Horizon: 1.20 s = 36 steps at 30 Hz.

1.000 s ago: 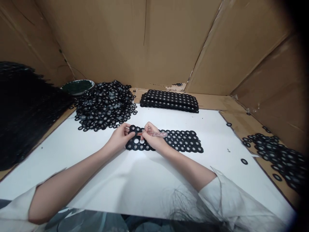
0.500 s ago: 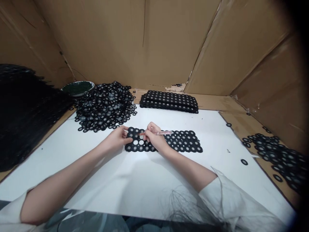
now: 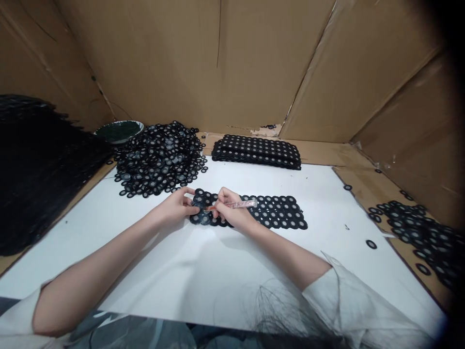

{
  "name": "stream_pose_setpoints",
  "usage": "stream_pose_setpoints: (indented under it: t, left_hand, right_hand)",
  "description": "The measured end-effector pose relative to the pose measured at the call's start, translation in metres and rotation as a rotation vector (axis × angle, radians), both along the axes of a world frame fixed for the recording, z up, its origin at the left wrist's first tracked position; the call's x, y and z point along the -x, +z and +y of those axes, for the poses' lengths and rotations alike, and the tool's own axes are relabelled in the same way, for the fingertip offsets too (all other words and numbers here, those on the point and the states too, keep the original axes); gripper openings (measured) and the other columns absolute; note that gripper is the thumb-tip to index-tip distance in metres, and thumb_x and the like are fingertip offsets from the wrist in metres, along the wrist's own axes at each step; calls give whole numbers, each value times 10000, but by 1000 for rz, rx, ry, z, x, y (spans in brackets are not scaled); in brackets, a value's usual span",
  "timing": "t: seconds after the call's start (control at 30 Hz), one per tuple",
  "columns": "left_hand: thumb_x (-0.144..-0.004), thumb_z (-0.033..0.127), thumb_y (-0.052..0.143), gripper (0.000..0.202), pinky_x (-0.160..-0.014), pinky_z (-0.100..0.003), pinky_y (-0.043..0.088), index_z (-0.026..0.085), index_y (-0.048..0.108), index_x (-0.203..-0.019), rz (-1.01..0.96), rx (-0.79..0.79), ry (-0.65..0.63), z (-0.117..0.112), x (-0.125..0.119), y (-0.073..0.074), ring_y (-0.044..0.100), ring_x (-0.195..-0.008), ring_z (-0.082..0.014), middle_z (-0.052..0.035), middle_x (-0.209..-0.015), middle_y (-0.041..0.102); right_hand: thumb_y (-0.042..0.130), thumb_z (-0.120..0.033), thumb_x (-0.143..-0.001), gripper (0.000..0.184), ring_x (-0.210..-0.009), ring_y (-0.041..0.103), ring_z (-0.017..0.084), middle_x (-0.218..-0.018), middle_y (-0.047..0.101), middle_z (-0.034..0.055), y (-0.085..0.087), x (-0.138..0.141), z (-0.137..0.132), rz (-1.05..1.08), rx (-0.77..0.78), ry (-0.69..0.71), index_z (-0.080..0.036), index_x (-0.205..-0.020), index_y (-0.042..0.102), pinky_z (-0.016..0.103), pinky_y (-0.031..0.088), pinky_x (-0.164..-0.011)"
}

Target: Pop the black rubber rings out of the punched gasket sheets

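Brown cardboard walls (image 3: 254,63) rise behind and at both sides of a white table (image 3: 163,271), on which a mat (image 3: 279,213) of joined black rings with pale centres lies flat, longer from left to right than it is deep. The left hand (image 3: 178,206) is at the mat's left end, its thumb resting on the mat and its forefinger reaching to the far left corner; these fingers stand a little apart, and I cannot tell whether they pinch the edge. The right hand (image 3: 234,216) is over the left half of the mat, its fingers closed around a slim, clear tool (image 3: 240,203) with reddish marks, whose tip points left and is close to the left thumb. Behind the mat is a stack (image 3: 256,151) of similar ring sheets. Behind and to the left of the mat is a big heap (image 3: 160,157) of loose rings, with a bowl (image 3: 141,131) of dark green stuff at its far side; farther left of the mat stands a tall dark pile (image 3: 36,179). To the right of the mat lie one ring (image 3: 371,244) and, beyond it, a smaller scatter (image 3: 417,223) of rings.
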<state>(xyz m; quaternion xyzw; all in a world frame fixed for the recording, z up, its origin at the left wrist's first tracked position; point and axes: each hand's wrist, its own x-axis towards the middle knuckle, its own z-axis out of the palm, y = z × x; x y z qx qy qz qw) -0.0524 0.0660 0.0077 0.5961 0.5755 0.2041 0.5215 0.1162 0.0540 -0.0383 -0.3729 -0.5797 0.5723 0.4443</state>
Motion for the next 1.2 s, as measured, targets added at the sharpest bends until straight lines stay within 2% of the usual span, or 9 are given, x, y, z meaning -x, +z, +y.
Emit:
stream_pose_setpoints:
  t: [0.33,0.43,0.6,0.67,0.8,0.87,0.97,1.1,1.2]
  left_hand:
    - [-567,184,613,443,-553,-260,418,156,438,-973,-12,34,57,-2,-2,3,559,-544,-139,34,-588,571]
    - [-568,189,607,443,-526,-254,401,154,436,-975,25,-28,73,-5,-4,0,547,-531,-141,45,-561,550]
    - [-568,206,608,446,-529,-270,409,146,430,-972,46,-78,84,-10,-6,-1,548,-530,-153,53,-536,531]
    - [-569,218,614,450,-547,-278,415,142,432,-973,27,-53,79,-9,-6,-1,555,-543,-155,47,-554,538]
    - [-592,254,616,477,-543,-282,411,142,429,-1016,9,-47,83,-4,-2,-2,549,-535,-152,46,-568,528]
    - [-594,255,617,476,-535,-277,407,141,429,-1016,13,-56,78,-2,-1,-3,542,-525,-147,49,-559,519]
    - [-594,241,615,459,-523,-263,401,135,432,-1001,15,-49,79,-6,-3,-1,533,-518,-139,48,-549,513]
    - [-607,239,592,444,-519,-261,407,146,420,-1007,3,-65,76,-13,-8,1,526,-519,-136,49,-556,514]
    - [-603,247,584,417,-518,-248,391,151,430,-979,29,-109,47,-10,-7,-1,518,-528,-132,57,-552,489]
  right_hand:
    - [385,-186,-686,117,-462,456,92,-522,491,-52,2,1,-1,-21,12,-7,-218,-668,274,187,296,-406]
    - [393,-221,-696,119,-523,482,104,-547,460,-54,5,3,-5,-127,-40,-24,-217,-669,278,197,306,-443]
    - [400,-247,-706,126,-508,393,90,-570,417,-58,8,6,-10,-385,-176,-95,-210,-649,293,212,281,-474]
    - [391,-237,-712,121,-505,390,90,-560,402,-61,7,6,-11,-353,-164,-84,-212,-654,288,212,288,-481]
    - [371,-216,-732,132,-534,461,98,-543,414,-65,5,4,-9,-110,-71,-27,-217,-675,253,220,357,-536]
    - [375,-212,-736,138,-537,481,100,-541,419,-66,4,3,-8,-61,-44,-10,-218,-680,249,224,369,-545]
    - [381,-234,-744,140,-541,484,103,-556,425,-60,4,4,-9,-128,-55,-24,-216,-673,262,215,348,-517]
    - [424,-250,-722,121,-510,424,92,-564,443,-59,3,10,-11,-343,-202,-73,-213,-668,323,209,297,-494]
    - [415,-229,-710,116,-479,410,82,-547,443,-65,1,11,-9,-294,-185,-120,-212,-658,312,203,293,-476]
